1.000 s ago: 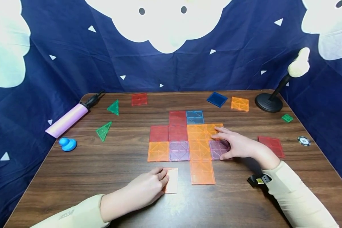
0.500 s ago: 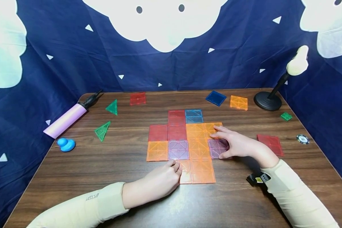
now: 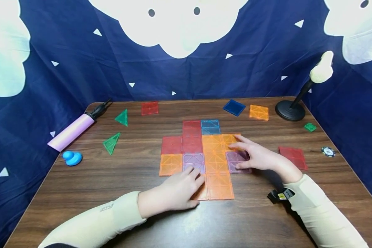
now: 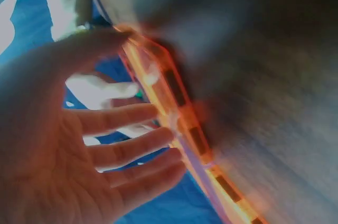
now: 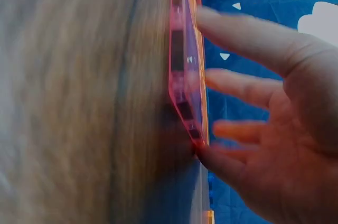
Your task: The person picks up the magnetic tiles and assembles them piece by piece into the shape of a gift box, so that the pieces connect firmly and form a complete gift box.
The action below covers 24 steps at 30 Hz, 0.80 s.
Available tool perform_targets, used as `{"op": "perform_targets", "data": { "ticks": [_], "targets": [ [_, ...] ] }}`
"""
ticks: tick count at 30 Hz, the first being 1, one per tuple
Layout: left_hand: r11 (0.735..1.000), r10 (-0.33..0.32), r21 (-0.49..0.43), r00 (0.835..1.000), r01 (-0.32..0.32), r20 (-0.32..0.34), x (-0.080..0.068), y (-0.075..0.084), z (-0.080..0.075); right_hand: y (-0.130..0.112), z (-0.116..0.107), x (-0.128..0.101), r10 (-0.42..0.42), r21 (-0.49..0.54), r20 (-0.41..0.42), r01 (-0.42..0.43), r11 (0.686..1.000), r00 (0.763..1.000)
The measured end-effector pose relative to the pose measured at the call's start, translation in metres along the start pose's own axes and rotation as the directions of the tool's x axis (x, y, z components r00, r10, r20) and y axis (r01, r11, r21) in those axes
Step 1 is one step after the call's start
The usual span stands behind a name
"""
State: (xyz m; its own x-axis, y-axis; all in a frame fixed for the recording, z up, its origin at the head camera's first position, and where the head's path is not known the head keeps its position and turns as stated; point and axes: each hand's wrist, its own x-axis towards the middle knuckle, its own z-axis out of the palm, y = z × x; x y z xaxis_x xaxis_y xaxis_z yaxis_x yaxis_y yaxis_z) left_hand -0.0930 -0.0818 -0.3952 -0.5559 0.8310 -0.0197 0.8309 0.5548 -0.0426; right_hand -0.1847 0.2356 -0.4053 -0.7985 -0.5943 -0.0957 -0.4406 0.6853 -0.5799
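Translucent magnetic tiles lie flat and joined in a cluster in the head view: red tiles (image 3: 192,144), a blue tile (image 3: 210,127), orange tiles (image 3: 215,162) and two purple ones. My left hand (image 3: 176,191) spreads over the lower left orange tile (image 3: 203,193), partly hiding it, with fingertips at the left purple tile (image 3: 193,161). In the left wrist view its fingers (image 4: 142,147) look spread, nothing gripped. My right hand (image 3: 260,155) rests with loosely bent fingers at the right purple tile (image 3: 232,161) and the orange tile (image 3: 228,140) above it.
Around the cluster lie green triangles (image 3: 112,143), loose red tiles (image 3: 292,157), a dark blue tile (image 3: 234,107) and an orange tile (image 3: 258,112). At left are a pink-and-black hand pump (image 3: 72,131) and a blue knob-shaped piece (image 3: 72,158). A microphone stand (image 3: 290,110) stands back right.
The left hand has moved right, bringing the pale orange tile against the cluster beside the bottom orange one. Its fingers have since released it and spread. The right hand stays nearly in place.
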Motion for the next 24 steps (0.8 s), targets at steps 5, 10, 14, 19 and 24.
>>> {"op": "perform_targets", "data": {
  "ticks": [5,10,14,19,24],
  "targets": [
    [1.0,0.009,-0.013,0.998,-0.008,0.068,0.02,-0.005,0.003,-0.004,-0.005,-0.008,0.232,0.245,-0.106,-0.201,0.949,0.967],
    [1.0,-0.021,-0.019,0.994,0.023,0.111,0.027,-0.005,0.004,-0.008,-0.003,-0.012,0.321,0.58,-0.065,-0.226,0.782,0.945],
    [1.0,-0.029,-0.001,0.997,0.029,0.077,0.028,-0.003,0.007,-0.012,0.001,-0.011,0.331,0.736,-0.048,-0.191,0.65,0.942],
    [1.0,-0.011,-0.007,0.999,0.011,0.042,0.034,0.002,0.011,-0.014,0.0,-0.013,0.397,0.854,-0.06,-0.159,0.496,0.916],
    [1.0,-0.019,-0.022,0.997,0.02,0.081,0.037,0.004,0.008,-0.015,-0.003,-0.017,0.422,0.936,-0.08,-0.078,0.344,0.903]
  ]
}}
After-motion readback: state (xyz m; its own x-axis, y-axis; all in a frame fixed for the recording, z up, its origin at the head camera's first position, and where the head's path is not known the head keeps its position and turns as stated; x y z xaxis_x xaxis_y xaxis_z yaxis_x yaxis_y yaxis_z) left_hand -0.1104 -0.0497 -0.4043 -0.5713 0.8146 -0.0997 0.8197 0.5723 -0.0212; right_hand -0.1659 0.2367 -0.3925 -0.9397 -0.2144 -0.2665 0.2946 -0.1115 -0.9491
